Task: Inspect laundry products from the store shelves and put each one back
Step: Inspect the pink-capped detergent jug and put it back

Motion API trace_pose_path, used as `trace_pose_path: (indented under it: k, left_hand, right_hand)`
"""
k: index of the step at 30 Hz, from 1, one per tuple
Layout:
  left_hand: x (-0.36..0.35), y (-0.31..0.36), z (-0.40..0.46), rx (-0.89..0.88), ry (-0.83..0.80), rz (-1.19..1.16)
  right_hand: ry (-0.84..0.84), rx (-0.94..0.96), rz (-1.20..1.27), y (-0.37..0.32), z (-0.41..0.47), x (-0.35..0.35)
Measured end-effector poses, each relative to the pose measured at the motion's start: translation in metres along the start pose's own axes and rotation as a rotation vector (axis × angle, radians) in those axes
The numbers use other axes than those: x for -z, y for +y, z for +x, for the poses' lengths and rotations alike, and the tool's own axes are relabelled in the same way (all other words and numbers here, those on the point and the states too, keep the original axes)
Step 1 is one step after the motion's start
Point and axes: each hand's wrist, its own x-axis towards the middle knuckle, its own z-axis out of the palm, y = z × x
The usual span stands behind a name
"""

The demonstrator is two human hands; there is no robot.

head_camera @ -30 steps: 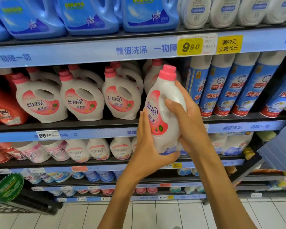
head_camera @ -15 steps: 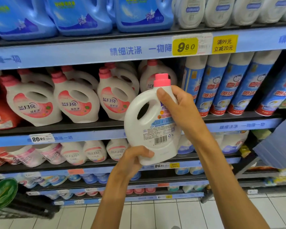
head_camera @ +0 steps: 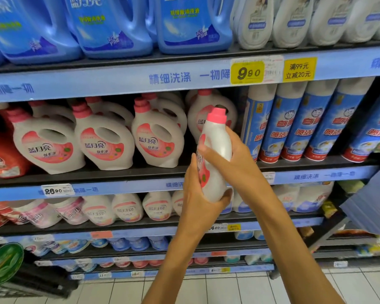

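Observation:
I hold a white detergent bottle point(head_camera: 216, 141) with a pink cap upright in front of the middle shelf point(head_camera: 110, 172), its narrow side toward me and the pink label edge showing on the left. My left hand point(head_camera: 201, 200) cups the bottle's base from below. My right hand point(head_camera: 233, 156) wraps its upper body from the right. Matching white bottles with pink labels point(head_camera: 103, 145) stand in a row on that shelf, to the left of the held one.
Blue detergent jugs point(head_camera: 112, 25) and white bottles point(head_camera: 292, 23) fill the top shelf. Blue-and-white spray cans point(head_camera: 294, 123) stand right of the held bottle. Lower shelves hold smaller bottles point(head_camera: 127, 207). A dark basket point(head_camera: 31, 279) sits at bottom left; white floor tiles lie below.
The bottle has turned in my hands from showing its back label and handle to showing its narrow side. My left hand slid up around the base.

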Motion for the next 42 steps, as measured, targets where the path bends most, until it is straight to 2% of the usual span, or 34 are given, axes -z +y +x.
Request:
trace_pose_path:
  k: [4,5,8,12,17,22,26,31,37,42]
  left_hand:
    - [0.018,-0.004,0.004,0.069,-0.227,-0.115]
    - [0.026,-0.005,0.007,0.085,-0.228,-0.175]
    - [0.039,-0.005,0.022,0.091,-0.114,-0.196]
    - [0.039,-0.006,0.041,0.05,-0.101,-0.078]
    - [0.024,-0.017,0.052,0.046,0.091,-0.091]
    - [0.003,-0.026,0.057,0.099,0.272,-0.092]
    - [-0.007,-0.027,0.063,0.14,0.356,-0.081]
    - [-0.014,-0.024,0.064,0.141,0.444,-0.111]
    - [-0.021,-0.022,0.068,0.118,0.552,-0.144]
    - [-0.027,-0.028,0.066,0.093,0.543,-0.121]
  right_hand:
    - [0.051,0.069,-0.038,0.004,0.007,0.016]
    - [0.045,0.068,-0.025,0.005,0.01,0.022]
    - [-0.032,0.049,0.014,0.009,0.019,0.038]
    - [-0.183,0.15,-0.071,0.009,0.031,0.04]
    - [-0.181,0.245,-0.319,0.021,0.049,0.042]
    - [-0.055,0.289,-0.387,0.03,0.061,0.041]
    - [0.15,0.251,-0.41,0.044,0.063,0.034]
    - [0.36,0.333,-0.469,0.056,0.05,0.032]
    - [0.363,0.373,-0.702,0.072,0.037,0.028]
    - [0.42,0.388,-0.837,0.079,0.041,0.022]
